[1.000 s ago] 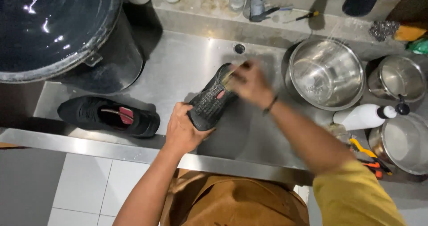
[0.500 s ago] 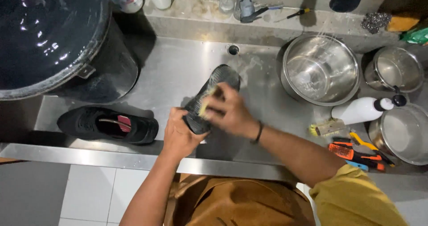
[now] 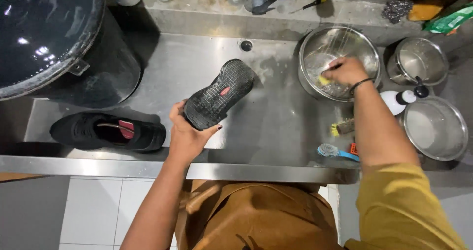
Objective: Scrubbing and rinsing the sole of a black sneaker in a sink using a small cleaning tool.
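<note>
Black shoe (image 3: pixel 219 94), sole up, heel within left hand (image 3: pixel 189 131) grip.

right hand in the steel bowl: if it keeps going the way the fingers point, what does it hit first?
The right hand points left into the steel bowl. It would likely first meet the bowl's left inner wall; depth is hard to judge from above.

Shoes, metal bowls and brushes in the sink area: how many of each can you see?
Black shoes: 2, one sole-up in the left hand at, one lying at
Steel bowls: 3, at with the right hand inside
Brushes: 2, yellow-bristled, blue
Total: 7
</note>
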